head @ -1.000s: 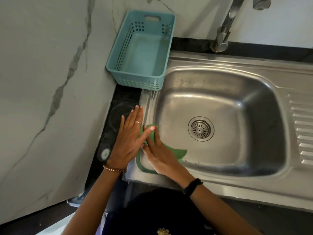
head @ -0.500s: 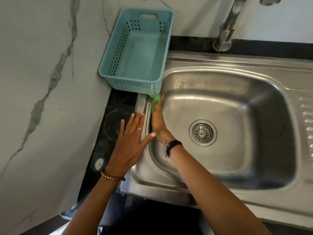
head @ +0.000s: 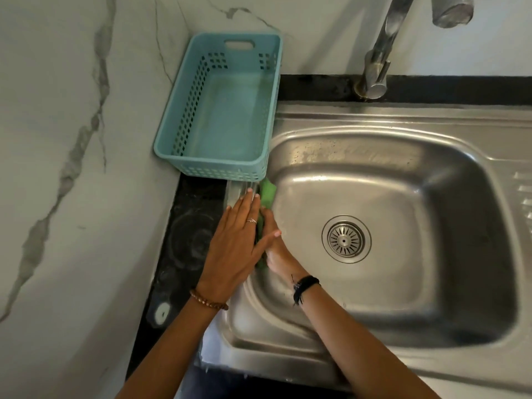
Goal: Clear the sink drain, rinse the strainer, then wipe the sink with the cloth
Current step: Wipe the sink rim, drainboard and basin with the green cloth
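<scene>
The steel sink (head: pixel 403 122) has its round strainer (head: pixel 345 239) seated in the drain. A green cloth (head: pixel 268 190) lies along the basin's left edge, just below the basket. My right hand (head: pixel 277 256) presses on the cloth from inside the basin; its fingers are mostly hidden under my left hand. My left hand (head: pixel 236 240) lies flat on the sink's left rim with straight fingers, its thumb across my right hand.
A teal plastic basket (head: pixel 213 165) stands at the back left, touching the sink's corner. The tap (head: pixel 377 59) rises behind the basin. A marble wall closes the left side, with a black counter strip (head: pixel 187 240) beside the sink. The drainboard ribs (head: pixel 522 197) are at right.
My right hand slid the cloth from the sink's front-left corner up the left edge toward the basket. My left hand shifted right onto the rim, over my right hand.
</scene>
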Available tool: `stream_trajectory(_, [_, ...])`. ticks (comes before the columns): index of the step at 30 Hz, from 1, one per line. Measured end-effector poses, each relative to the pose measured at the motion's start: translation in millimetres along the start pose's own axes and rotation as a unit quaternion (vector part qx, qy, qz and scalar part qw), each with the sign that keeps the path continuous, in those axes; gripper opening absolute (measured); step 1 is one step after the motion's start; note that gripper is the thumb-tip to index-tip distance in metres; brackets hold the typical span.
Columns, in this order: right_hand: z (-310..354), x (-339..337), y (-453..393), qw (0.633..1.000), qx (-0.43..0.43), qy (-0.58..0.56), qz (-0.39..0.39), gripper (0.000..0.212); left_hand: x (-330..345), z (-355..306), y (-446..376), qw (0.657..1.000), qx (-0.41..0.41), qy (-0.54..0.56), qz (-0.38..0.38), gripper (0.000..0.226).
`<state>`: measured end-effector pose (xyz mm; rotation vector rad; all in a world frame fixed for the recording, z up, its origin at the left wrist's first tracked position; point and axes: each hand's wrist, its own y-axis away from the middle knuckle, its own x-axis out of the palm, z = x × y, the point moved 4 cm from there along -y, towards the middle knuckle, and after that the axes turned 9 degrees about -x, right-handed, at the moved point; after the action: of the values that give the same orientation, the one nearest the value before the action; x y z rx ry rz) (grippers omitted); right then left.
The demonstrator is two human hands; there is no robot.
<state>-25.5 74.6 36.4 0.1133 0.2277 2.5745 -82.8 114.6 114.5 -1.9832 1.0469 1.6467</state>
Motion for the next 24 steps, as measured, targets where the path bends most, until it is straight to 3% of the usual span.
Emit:
stream_trajectory(3, [-4,-7,-34,0.996,0.007,-0.089,0.019,0.040,3,-2,-6,1.000,0.005,-0.011,-0.001,0.081])
stream_trajectory(5, [4,-14,-66,0.989,-0.009,-0.143,-0.029,0.044,4,-1,-11,1.000,0.008,-0.018,0.002,0.079])
stream_trajectory(8, [9,-23,-103,0.974,0.036,-0.186,-0.126,0.049,3,-1,-16,0.997,0.022,-0.078,-0.015,0.072])
stream_trajectory(11, [6,-28,-110,0.966,0.039,-0.195,-0.163,0.054,5,-1,-17,0.990,0.033,-0.132,-0.023,0.056])
stream_trajectory(14, [9,-34,-99,0.974,0.001,-0.167,-0.152,0.054,6,-3,-15,0.991,0.030,-0.127,-0.036,0.054])
stream_trajectory(19, [-5,-35,-61,0.992,-0.054,-0.059,-0.098,0.032,5,-12,-16,0.992,0.027,-0.112,-0.046,0.054])
stream_trajectory(24, [12,-55,-87,0.988,-0.128,-0.037,-0.080,0.028,9,-26,-24,0.998,0.033,-0.040,-0.047,0.051])
